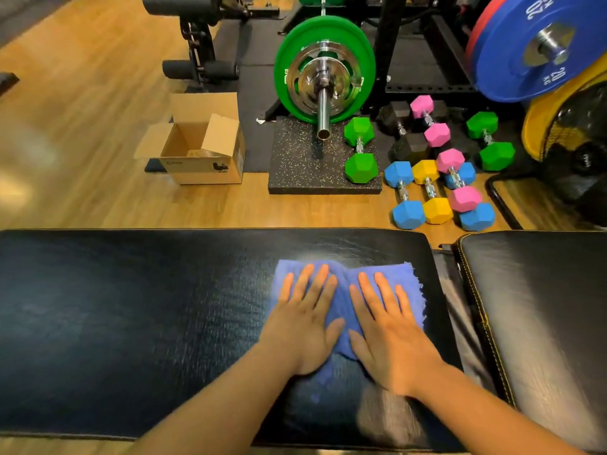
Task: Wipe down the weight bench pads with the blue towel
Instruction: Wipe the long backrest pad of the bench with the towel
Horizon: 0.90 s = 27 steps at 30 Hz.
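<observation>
A blue towel (343, 292) lies spread on the long black bench pad (131, 323), near the pad's right end. My left hand (303, 320) and my right hand (387, 330) press flat on the towel side by side, fingers spread and pointing away from me. A second black pad (542, 307) with yellow stitching sits to the right, across a narrow gap. The towel's lower edge is blurred between my wrists.
Beyond the bench on the wood floor are an open cardboard box (200, 149), a barbell with green plates (323, 70) on a speckled mat, several coloured dumbbells (427, 192), a blue 20 kg plate (538, 44) and a yellow fan (574, 133).
</observation>
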Tool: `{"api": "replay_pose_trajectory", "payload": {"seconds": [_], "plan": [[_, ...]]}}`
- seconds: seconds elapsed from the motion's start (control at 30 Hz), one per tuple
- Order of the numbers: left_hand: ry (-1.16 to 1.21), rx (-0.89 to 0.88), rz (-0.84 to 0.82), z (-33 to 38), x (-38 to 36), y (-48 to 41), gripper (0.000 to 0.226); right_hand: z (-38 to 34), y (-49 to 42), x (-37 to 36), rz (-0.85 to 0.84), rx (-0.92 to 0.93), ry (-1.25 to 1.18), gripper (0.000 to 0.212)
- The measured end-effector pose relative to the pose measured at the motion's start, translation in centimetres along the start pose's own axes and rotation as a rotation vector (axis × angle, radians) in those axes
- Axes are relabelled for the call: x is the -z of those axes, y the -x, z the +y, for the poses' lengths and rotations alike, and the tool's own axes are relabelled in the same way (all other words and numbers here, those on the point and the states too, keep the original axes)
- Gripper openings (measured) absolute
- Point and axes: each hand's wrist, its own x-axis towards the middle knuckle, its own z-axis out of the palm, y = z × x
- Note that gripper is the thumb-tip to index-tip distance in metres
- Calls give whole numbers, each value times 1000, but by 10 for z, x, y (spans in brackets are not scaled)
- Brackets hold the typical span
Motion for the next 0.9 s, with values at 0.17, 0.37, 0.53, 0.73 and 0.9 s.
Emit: {"api": "replay_pose_trajectory", "payload": {"seconds": [0.17, 0.37, 0.53, 0.73, 0.9], "plan": [[21, 161, 36, 7, -1, -29, 65, 8, -39, 9, -11, -65, -9, 72], [-29, 181, 30, 74, -5, 33, 62, 2, 51, -10, 68, -68, -103, 64], [-22, 140, -11, 105, 0, 31, 65, 41, 72, -16, 10, -103, -164, 76], [10, 146, -11, 95, 0, -48, 65, 83, -13, 3, -6, -125, -115, 85], [35, 112, -36, 84, -1, -80, 69, 103, -40, 11, -138, -128, -253, 76]]}}
